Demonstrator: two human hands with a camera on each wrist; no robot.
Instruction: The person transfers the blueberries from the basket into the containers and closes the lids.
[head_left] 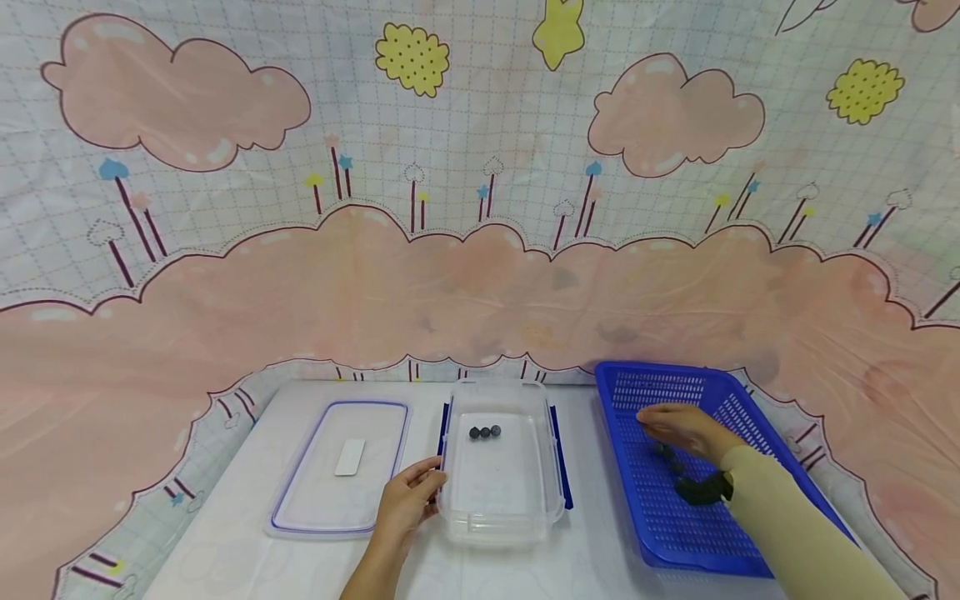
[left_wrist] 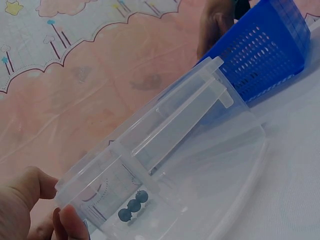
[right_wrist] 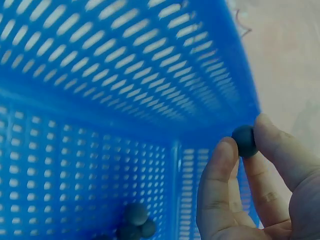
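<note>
My left hand (head_left: 405,504) grips the left side wall of a clear plastic storage box (head_left: 502,527), thumb and fingers at its edge. Three dark blueberries (head_left: 485,432) lie in a row toward the far end of this box; the left wrist view shows the same blueberries (left_wrist: 133,205) through the clear plastic. Over the blue basket (head_left: 626,492) is my right hand (head_left: 686,429), pinching one blueberry (right_wrist: 244,141) between thumb and fingertips. Several more blueberries (right_wrist: 136,215) sit clustered on the basket's floor, partly cut off in the right wrist view.
Left of the box lies its clear lid (head_left: 307,492) with a blue seal and a white rectangle (head_left: 349,457) on it. Dark blue latches (head_left: 561,458) stick out along the box's sides. A patterned cloth (head_left: 480,292) hangs behind the white table (head_left: 225,533).
</note>
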